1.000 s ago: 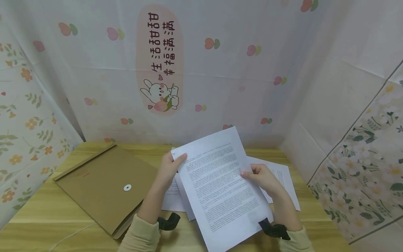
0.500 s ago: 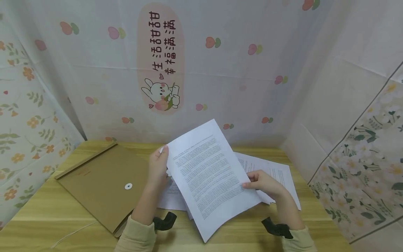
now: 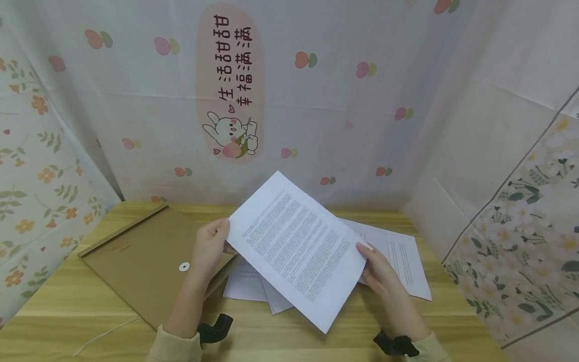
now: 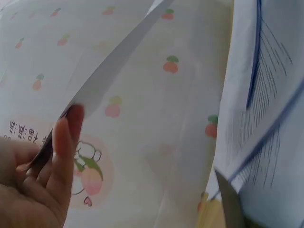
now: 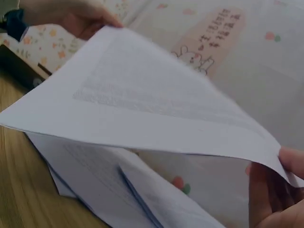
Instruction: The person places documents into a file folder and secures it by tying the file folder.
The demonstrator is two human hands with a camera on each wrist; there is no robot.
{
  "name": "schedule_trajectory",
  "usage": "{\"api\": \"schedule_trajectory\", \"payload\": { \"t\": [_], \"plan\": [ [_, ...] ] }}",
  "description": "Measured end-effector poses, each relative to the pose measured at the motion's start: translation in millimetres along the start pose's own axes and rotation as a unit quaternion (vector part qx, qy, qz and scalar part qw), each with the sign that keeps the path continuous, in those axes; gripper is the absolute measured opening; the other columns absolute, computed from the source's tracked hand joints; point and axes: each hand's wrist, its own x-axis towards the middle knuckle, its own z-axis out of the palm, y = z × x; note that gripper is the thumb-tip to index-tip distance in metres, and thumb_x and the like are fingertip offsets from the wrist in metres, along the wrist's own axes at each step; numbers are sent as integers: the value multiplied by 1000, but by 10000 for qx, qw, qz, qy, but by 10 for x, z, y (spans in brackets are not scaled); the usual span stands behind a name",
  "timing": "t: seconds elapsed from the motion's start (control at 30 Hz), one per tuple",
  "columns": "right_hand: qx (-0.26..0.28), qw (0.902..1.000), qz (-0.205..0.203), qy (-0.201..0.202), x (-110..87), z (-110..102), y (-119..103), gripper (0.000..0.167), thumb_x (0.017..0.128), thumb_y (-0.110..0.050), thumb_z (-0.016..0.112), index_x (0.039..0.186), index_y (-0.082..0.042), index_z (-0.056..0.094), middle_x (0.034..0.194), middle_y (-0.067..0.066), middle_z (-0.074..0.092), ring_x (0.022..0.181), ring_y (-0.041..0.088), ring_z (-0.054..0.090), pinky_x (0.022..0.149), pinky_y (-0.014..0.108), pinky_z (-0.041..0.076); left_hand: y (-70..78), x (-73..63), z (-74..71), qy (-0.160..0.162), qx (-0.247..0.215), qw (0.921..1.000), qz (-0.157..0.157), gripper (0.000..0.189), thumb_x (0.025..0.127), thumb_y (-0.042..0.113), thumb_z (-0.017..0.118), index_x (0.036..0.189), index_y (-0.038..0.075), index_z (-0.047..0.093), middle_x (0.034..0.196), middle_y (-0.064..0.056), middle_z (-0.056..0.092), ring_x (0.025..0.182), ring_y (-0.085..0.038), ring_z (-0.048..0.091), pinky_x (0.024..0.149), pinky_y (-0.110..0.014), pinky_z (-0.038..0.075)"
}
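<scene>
A printed sheet of paper (image 3: 296, 251), tilted like a diamond in the head view, is held up above the table between both hands. My left hand (image 3: 209, 246) pinches its left corner, thumb on top and fingers beneath. At the opposite corner my right hand (image 3: 379, 269) grips the sheet the same way; the right wrist view shows its fingers (image 5: 266, 194) under the edge. In the left wrist view the sheet's edge (image 4: 102, 71) runs up from between thumb and fingers. Other printed papers (image 3: 398, 256) lie below it, partly covered by the held sheet.
A brown paper document envelope (image 3: 145, 261) with a white button and a loose string (image 3: 104, 333) lies on the left of the wooden table (image 3: 253, 342). Printed curtains (image 3: 316, 110) close off the back and sides. A black strap (image 3: 216, 329) sits at the left wrist.
The sheet has turned anticlockwise, its top corner moving left. My left hand has shifted left and slightly down, and my right hand has gone from the sheet's right edge to its right corner.
</scene>
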Motion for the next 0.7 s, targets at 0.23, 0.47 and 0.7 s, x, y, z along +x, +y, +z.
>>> {"api": "schedule_trajectory", "payload": {
  "t": [0.23,0.47,0.7],
  "plan": [
    [38,9978,47,655,-35,65,-9,31,100,-21,51,127,-7,44,106,-3,65,99,11,63,86,21,49,-50,-147,-237,-1099,576,9900,-669,32,98,5,50,122,-17,52,87,-20,67,64,-28,67,58,-34,57],
    [-586,9964,256,563,-73,183,237,42,98,-16,55,134,1,42,106,-1,66,95,15,65,77,26,53,-106,-241,-451,-782,38,9939,-780,31,99,3,47,121,-19,51,91,-23,68,64,-25,68,61,-32,57],
    [-1337,9897,176,-485,-176,232,350,40,97,-13,56,129,7,45,103,8,69,89,22,69,72,30,56,-199,-281,-737,-964,-98,9917,-840,35,100,2,46,124,-22,45,90,-19,68,66,-22,68,63,-30,57]
  ]
}}
